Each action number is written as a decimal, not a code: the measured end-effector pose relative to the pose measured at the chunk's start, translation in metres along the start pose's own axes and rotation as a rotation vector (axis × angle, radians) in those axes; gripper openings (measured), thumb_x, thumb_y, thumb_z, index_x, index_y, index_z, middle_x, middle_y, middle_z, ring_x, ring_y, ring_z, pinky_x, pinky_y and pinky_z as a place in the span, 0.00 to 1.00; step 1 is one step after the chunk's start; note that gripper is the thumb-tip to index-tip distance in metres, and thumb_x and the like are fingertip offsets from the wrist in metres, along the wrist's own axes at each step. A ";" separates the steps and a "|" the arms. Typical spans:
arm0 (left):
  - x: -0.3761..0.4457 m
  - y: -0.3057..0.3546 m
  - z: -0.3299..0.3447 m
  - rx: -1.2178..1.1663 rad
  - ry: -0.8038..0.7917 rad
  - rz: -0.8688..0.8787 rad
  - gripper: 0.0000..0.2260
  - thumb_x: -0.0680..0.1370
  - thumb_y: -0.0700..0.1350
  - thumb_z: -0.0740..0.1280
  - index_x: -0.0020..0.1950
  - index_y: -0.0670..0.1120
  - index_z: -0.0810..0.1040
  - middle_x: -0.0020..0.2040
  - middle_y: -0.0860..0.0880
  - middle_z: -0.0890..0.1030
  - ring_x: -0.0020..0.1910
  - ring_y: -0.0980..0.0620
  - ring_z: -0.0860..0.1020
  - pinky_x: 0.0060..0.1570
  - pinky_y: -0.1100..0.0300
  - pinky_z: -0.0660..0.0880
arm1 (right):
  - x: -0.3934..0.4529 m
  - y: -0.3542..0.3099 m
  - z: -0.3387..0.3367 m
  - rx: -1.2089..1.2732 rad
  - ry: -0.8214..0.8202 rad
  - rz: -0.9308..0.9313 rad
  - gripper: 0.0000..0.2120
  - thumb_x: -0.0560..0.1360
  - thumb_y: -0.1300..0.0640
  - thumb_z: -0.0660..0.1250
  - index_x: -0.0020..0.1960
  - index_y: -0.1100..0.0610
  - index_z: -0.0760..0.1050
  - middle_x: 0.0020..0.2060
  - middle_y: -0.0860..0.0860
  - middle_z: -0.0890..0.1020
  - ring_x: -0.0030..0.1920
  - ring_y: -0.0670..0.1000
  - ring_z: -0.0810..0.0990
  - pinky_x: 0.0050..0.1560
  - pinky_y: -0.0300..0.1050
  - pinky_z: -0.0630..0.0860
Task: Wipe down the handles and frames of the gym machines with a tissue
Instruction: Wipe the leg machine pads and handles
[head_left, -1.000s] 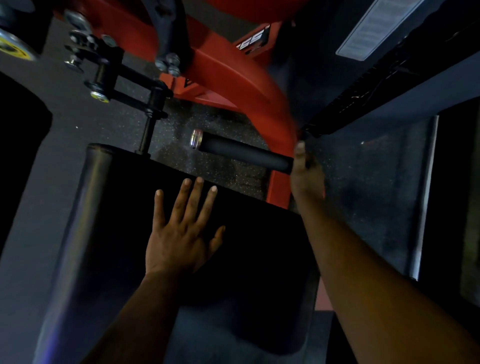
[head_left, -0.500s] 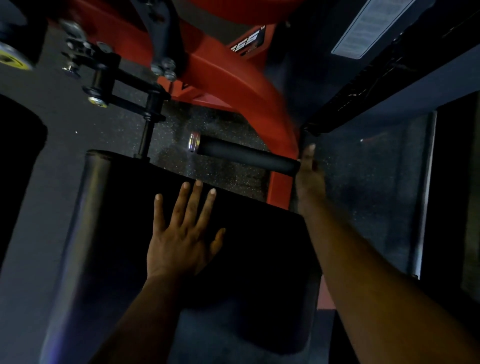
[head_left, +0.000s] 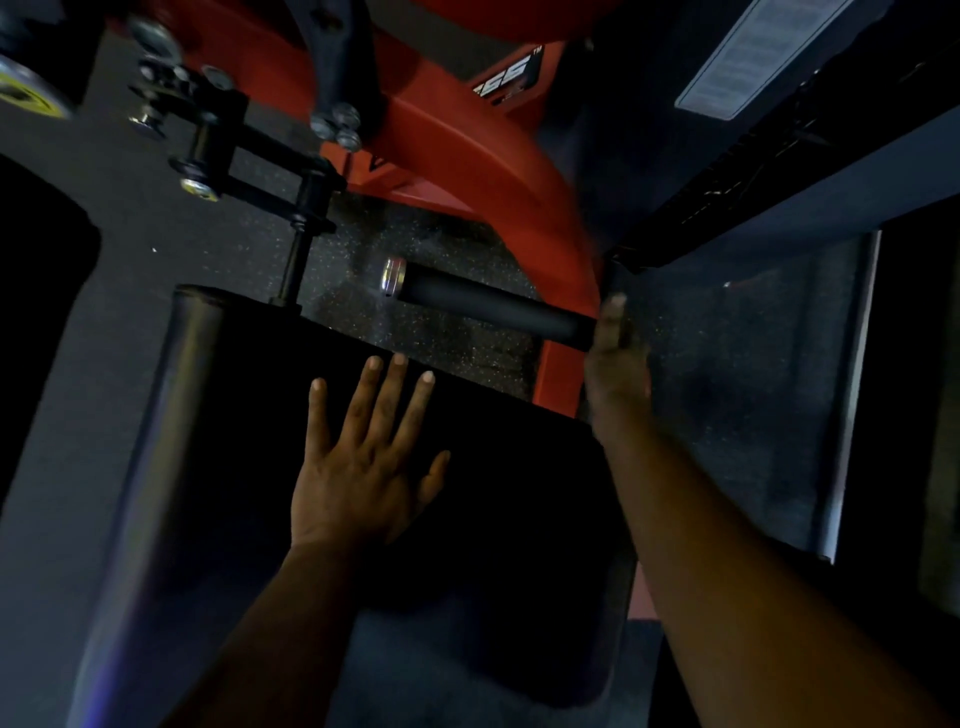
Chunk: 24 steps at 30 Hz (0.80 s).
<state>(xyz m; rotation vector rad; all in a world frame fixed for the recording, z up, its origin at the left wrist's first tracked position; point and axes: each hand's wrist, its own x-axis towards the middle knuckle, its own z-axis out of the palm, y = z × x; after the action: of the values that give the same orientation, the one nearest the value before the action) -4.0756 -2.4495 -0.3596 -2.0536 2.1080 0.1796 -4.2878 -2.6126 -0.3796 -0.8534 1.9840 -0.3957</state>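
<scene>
Barely anything has shifted over the last second: my right hand (head_left: 618, 358) has slid a touch along the inner end of the black handle (head_left: 488, 304), where the grip meets the red frame (head_left: 467, 156), and the whole view has dipped slightly. My left hand (head_left: 358, 467) has stayed flat on the black pad (head_left: 208, 441), fingers straight and spread, holding nothing and only bracing me.

My right hand is seen edge-on and blurred, with one finger pointing up beside the frame. I cannot tell how far it is closed, and I cannot make out the tissue in it; if I have one, it is hidden behind my palm. So the handle itself lies just left of my right hand, running out to its shiny metal end cap (head_left: 392, 278), and the red frame curves up directly behind it.

My judgement is that I am working the joint between handle and frame, with the length of the grip toward the cap yet to be wiped.

As for writing, a black badge (head_left: 506, 75) on the frame shows pale letters ending in what looks like "SS" with a small "TM" mark; the rest is cut off. A pale label (head_left: 753, 57) at the upper right carries print too blurred to read.
</scene>
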 end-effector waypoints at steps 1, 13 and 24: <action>0.000 0.000 0.000 0.003 -0.003 0.003 0.36 0.81 0.65 0.53 0.85 0.50 0.52 0.85 0.45 0.50 0.83 0.45 0.48 0.78 0.32 0.44 | -0.008 -0.001 0.002 -0.050 0.017 -0.074 0.43 0.77 0.25 0.44 0.77 0.54 0.67 0.76 0.58 0.68 0.76 0.62 0.65 0.75 0.67 0.60; 0.000 0.001 0.002 -0.004 0.024 0.002 0.35 0.81 0.65 0.54 0.84 0.50 0.53 0.84 0.45 0.50 0.83 0.45 0.48 0.78 0.33 0.43 | 0.000 -0.071 -0.017 -0.633 -0.449 -0.237 0.41 0.80 0.29 0.43 0.70 0.60 0.73 0.58 0.62 0.82 0.55 0.59 0.81 0.50 0.44 0.72; 0.001 0.001 0.004 0.008 0.039 0.001 0.35 0.82 0.65 0.54 0.85 0.50 0.52 0.85 0.45 0.50 0.83 0.45 0.48 0.78 0.33 0.42 | -0.015 -0.048 0.031 -0.755 -0.043 -0.706 0.48 0.70 0.21 0.36 0.54 0.56 0.78 0.44 0.55 0.83 0.47 0.59 0.82 0.46 0.48 0.69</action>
<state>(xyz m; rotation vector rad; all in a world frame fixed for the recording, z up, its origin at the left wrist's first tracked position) -4.0761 -2.4492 -0.3641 -2.0674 2.1290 0.1328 -4.2370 -2.6347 -0.3588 -2.0313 1.7325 0.0120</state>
